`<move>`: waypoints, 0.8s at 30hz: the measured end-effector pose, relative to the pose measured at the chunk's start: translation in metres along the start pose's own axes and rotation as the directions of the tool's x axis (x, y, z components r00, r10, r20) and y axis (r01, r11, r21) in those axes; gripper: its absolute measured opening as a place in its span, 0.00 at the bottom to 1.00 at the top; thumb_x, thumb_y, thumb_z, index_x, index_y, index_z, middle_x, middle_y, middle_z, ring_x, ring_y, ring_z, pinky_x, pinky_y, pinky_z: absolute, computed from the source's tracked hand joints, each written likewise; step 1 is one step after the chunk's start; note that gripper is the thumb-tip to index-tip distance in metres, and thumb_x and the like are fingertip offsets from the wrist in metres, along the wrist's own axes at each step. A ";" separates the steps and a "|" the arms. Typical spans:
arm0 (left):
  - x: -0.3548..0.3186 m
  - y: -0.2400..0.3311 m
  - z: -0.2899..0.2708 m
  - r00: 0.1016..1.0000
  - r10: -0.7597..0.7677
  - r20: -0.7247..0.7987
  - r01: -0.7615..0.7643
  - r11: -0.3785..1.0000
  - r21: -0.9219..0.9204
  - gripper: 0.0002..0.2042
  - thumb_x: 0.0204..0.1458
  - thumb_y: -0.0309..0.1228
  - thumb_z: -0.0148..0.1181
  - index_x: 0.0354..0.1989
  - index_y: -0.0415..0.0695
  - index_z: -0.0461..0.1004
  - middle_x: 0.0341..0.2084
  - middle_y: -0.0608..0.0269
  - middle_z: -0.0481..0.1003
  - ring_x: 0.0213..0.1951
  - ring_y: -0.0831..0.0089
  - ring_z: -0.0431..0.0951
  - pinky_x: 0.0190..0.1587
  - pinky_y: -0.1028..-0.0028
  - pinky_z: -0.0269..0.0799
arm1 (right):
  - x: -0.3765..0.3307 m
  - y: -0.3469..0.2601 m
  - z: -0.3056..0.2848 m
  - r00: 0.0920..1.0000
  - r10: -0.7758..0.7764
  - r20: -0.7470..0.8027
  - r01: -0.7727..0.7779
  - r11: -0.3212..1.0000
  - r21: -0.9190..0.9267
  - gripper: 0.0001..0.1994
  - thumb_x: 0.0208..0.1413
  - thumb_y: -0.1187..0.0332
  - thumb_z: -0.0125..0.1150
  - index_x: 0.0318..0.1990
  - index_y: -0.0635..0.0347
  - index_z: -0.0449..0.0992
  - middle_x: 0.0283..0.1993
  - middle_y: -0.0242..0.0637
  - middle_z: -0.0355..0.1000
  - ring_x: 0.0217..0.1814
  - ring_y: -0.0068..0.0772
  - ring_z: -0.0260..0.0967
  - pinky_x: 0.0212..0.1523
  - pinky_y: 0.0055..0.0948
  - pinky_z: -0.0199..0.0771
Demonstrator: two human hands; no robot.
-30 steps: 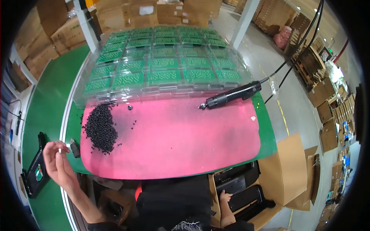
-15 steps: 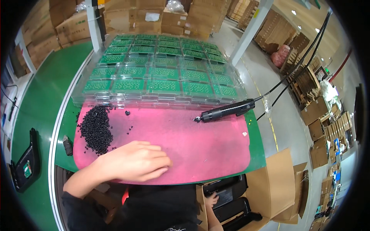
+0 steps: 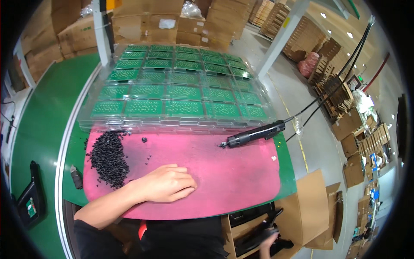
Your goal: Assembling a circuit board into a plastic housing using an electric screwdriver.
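My left hand (image 3: 171, 184) lies on the pink mat (image 3: 224, 181), fingers curled in and knuckles up. Its palm side is hidden, so whatever it may hold cannot be seen. Just beyond the wrist spreads a pile of small black screws or similar pieces (image 3: 108, 159). Low on the right, my right hand (image 3: 269, 240), a little blurred, grips a black plastic housing (image 3: 254, 236) inside an open cardboard box (image 3: 308, 207). This housing is tilted, with a narrow arm pointing up. More black housings (image 3: 250, 214) lie in the box.
Clear trays of green circuit boards (image 3: 183, 108) stand stacked behind the mat. A corded black electric screwdriver (image 3: 255, 134) lies at the mat's right. On the left are a dark short tool (image 3: 76, 178) and a black housing holding a green board (image 3: 31, 203). A grey post (image 3: 282, 36) rises behind.
My right hand has moved right within the box and now has a black housing lifted at a tilt. The left hand stays on the mat, still curled. The whole view has shifted slightly.
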State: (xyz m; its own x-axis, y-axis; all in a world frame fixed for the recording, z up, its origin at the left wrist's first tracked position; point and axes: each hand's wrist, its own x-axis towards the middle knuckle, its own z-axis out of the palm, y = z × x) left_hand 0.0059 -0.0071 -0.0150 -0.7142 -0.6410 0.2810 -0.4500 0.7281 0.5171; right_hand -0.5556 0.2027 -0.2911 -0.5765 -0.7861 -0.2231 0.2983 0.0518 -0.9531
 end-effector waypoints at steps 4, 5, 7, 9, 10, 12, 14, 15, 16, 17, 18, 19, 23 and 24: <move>-0.003 -0.005 0.002 0.998 0.035 0.043 -0.037 0.999 0.035 0.06 0.56 0.33 0.57 0.37 0.45 0.77 0.29 0.65 0.77 0.35 0.66 0.75 0.39 0.67 0.68 | 0.007 -0.209 0.066 0.671 -0.627 -0.395 0.650 0.754 -0.094 0.37 0.67 0.40 0.35 0.73 0.58 0.52 0.70 0.39 0.59 0.70 0.37 0.58 0.68 0.40 0.59; -0.003 -0.006 0.004 0.999 0.029 0.036 -0.030 0.999 0.024 0.06 0.56 0.33 0.57 0.37 0.46 0.77 0.29 0.65 0.76 0.35 0.67 0.75 0.39 0.68 0.68 | -0.007 -0.250 0.098 0.633 -0.602 -0.487 0.651 0.754 -0.085 0.38 0.67 0.40 0.35 0.73 0.61 0.52 0.72 0.45 0.56 0.72 0.43 0.54 0.70 0.44 0.56; -0.002 -0.005 0.004 1.000 0.019 0.017 -0.020 1.000 0.019 0.06 0.56 0.33 0.57 0.37 0.46 0.77 0.29 0.66 0.76 0.35 0.67 0.76 0.39 0.68 0.68 | -0.043 -0.302 0.161 0.586 -0.596 -0.549 0.690 0.722 -0.047 0.38 0.67 0.40 0.35 0.71 0.65 0.55 0.72 0.51 0.55 0.72 0.50 0.55 0.71 0.48 0.56; -0.006 -0.004 0.000 1.000 0.003 -0.031 -0.004 0.999 -0.040 0.06 0.56 0.32 0.57 0.37 0.46 0.77 0.28 0.65 0.76 0.36 0.66 0.76 0.39 0.66 0.69 | -0.058 -0.302 0.165 0.571 -0.725 -0.385 0.792 0.610 0.027 0.35 0.68 0.44 0.38 0.67 0.68 0.59 0.67 0.54 0.59 0.66 0.53 0.63 0.66 0.48 0.66; -0.004 -0.004 -0.001 0.999 0.005 -0.040 -0.007 0.999 -0.035 0.06 0.56 0.32 0.57 0.37 0.46 0.77 0.28 0.65 0.76 0.36 0.66 0.76 0.39 0.66 0.69 | -0.063 -0.287 0.186 0.319 -0.881 -0.351 0.915 0.382 -0.129 0.33 0.66 0.44 0.42 0.60 0.70 0.65 0.54 0.51 0.71 0.51 0.45 0.73 0.54 0.46 0.75; 0.000 -0.004 -0.003 0.995 -0.030 -0.100 0.019 0.994 -0.106 0.08 0.58 0.32 0.56 0.41 0.43 0.76 0.31 0.60 0.76 0.38 0.63 0.76 0.41 0.64 0.71 | -0.084 -0.293 0.226 0.195 -0.944 0.267 0.925 0.087 -0.369 0.22 0.57 0.51 0.47 0.47 0.63 0.67 0.44 0.42 0.70 0.41 0.37 0.70 0.43 0.40 0.70; 0.004 0.001 -0.003 0.975 -0.132 -0.181 0.099 0.979 -0.180 0.09 0.59 0.32 0.55 0.43 0.42 0.75 0.33 0.57 0.75 0.39 0.61 0.76 0.43 0.64 0.72 | -0.091 -0.292 0.274 0.165 -0.017 0.986 0.808 -0.571 -0.145 0.03 0.37 0.65 0.58 0.21 0.47 0.70 0.23 0.24 0.69 0.20 0.23 0.63 0.23 0.28 0.59; 0.002 0.002 -0.006 0.942 -0.213 -0.258 0.141 0.952 -0.274 0.10 0.60 0.32 0.55 0.46 0.41 0.74 0.35 0.55 0.75 0.40 0.60 0.76 0.44 0.64 0.73 | -0.088 -0.280 0.323 -0.286 -0.136 0.949 0.917 -0.327 0.229 0.06 0.35 0.64 0.58 0.25 0.49 0.74 0.25 0.24 0.72 0.22 0.22 0.65 0.24 0.26 0.62; -0.001 0.000 -0.009 0.933 -0.228 -0.279 0.153 0.952 -0.264 0.10 0.60 0.32 0.55 0.46 0.41 0.74 0.35 0.55 0.75 0.40 0.60 0.76 0.44 0.64 0.73 | -0.098 -0.268 0.345 -0.336 0.094 0.937 0.858 -0.380 0.346 0.12 0.36 0.64 0.59 0.33 0.51 0.78 0.30 0.24 0.75 0.26 0.20 0.69 0.27 0.25 0.66; -0.003 0.000 -0.012 0.919 -0.287 -0.271 0.175 0.912 -0.371 0.12 0.60 0.32 0.55 0.48 0.40 0.73 0.37 0.54 0.75 0.41 0.60 0.76 0.45 0.64 0.73 | -0.109 -0.259 0.363 -0.373 0.098 0.923 0.869 -0.311 0.385 0.14 0.38 0.64 0.60 0.36 0.51 0.79 0.32 0.25 0.75 0.27 0.21 0.69 0.28 0.26 0.67; -0.003 -0.001 -0.015 0.908 -0.326 -0.264 0.173 0.864 -0.473 0.13 0.61 0.33 0.55 0.51 0.40 0.72 0.39 0.52 0.74 0.42 0.61 0.76 0.46 0.65 0.74 | -0.122 -0.253 0.376 -0.404 0.104 0.909 0.872 -0.256 0.417 0.15 0.41 0.63 0.60 0.40 0.52 0.79 0.33 0.26 0.76 0.28 0.22 0.70 0.29 0.26 0.68; -0.003 -0.001 -0.015 0.919 -0.305 -0.250 0.121 0.822 -0.557 0.14 0.60 0.33 0.56 0.52 0.41 0.73 0.42 0.52 0.74 0.44 0.64 0.77 0.48 0.66 0.74 | -0.131 -0.242 0.383 -0.450 0.041 0.892 0.868 -0.217 0.447 0.15 0.46 0.63 0.58 0.43 0.52 0.77 0.37 0.29 0.74 0.30 0.26 0.68 0.30 0.28 0.67; -0.015 -0.003 -0.009 0.931 -0.303 -0.204 0.199 0.888 -0.414 0.19 0.57 0.36 0.60 0.54 0.41 0.71 0.46 0.51 0.74 0.52 0.56 0.74 0.58 0.61 0.69 | -0.129 -0.217 0.429 -0.565 0.206 0.799 0.823 0.080 0.562 0.21 0.45 0.64 0.58 0.51 0.55 0.75 0.48 0.32 0.73 0.47 0.28 0.67 0.44 0.33 0.65; -0.020 -0.002 -0.009 0.924 -0.329 -0.197 0.256 0.912 -0.321 0.18 0.57 0.35 0.59 0.52 0.41 0.72 0.46 0.50 0.74 0.52 0.52 0.74 0.57 0.60 0.70 | -0.110 -0.210 0.457 -0.672 0.067 0.737 0.739 0.126 0.662 0.16 0.46 0.63 0.61 0.44 0.52 0.78 0.39 0.29 0.76 0.33 0.26 0.72 0.30 0.29 0.70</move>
State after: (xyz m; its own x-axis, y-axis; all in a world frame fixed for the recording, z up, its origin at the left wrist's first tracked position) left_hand 0.0260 0.0020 -0.0148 -0.4060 -0.8793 0.2489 -0.4207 0.4216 0.8033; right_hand -0.2077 -0.0034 0.0269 0.9683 0.0780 0.2372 0.1157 -0.9820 -0.1492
